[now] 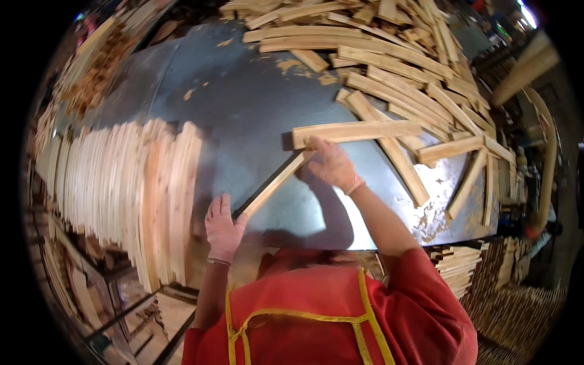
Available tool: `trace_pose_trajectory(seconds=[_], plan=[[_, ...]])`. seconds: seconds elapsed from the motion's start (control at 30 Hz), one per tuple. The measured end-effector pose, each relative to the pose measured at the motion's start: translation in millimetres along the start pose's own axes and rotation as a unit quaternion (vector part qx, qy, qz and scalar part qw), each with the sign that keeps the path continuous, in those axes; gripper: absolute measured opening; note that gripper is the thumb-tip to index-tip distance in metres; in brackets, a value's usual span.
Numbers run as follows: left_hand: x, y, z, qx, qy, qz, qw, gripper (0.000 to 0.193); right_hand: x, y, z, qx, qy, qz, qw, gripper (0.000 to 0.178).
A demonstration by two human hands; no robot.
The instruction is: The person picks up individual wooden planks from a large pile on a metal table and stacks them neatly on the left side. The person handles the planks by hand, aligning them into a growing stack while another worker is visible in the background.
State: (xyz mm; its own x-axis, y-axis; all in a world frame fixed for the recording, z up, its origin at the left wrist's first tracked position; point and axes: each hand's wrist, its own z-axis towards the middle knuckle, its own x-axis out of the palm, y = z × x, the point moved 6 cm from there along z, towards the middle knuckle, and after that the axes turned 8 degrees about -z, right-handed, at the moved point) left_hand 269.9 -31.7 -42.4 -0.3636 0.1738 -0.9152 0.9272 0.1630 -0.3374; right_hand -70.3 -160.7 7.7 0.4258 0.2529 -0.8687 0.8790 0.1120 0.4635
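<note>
With left hand (pixel 222 230) splayed, thumb and palm beside the near end of a slim wooden strip (pixel 275 185), and right hand (pixel 334 165) curled at the junction of the strip's far end and a wider crosswise board (pixel 371 130), holds the strip slantwise over the metal-topped bench (pixel 237 103), probably for control at both ends; cannot tell pinch from mere touch at right. At left, a close-set row of timber (pixel 109 188), seemingly lined up for order; at upper right, a loose pile of boards (pixel 398 73).
</note>
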Motion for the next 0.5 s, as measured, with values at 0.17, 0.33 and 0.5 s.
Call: trace_pose_trajectory(seconds=[0.17, 0.33, 0.5], plan=[[21.7, -61.0, 30.0, -0.002, 0.113, 0.035, 0.993, 0.08, -46.4, -111.8, 47.9, 0.049, -0.097, -0.303, 0.947, 0.078], [28.2, -45.3, 19.2, -0.048, 0.127, -0.046, 0.99, 0.058, -110.3, -179.1, 46.3, 0.146, -0.199, -0.22, 0.944, 0.066], [33.9, -38.0, -5.1, -0.091, 0.039, -0.124, 0.987, 0.044, -92.6, -225.6, 25.2, 0.169, -0.033, -0.013, 0.985, 0.089]])
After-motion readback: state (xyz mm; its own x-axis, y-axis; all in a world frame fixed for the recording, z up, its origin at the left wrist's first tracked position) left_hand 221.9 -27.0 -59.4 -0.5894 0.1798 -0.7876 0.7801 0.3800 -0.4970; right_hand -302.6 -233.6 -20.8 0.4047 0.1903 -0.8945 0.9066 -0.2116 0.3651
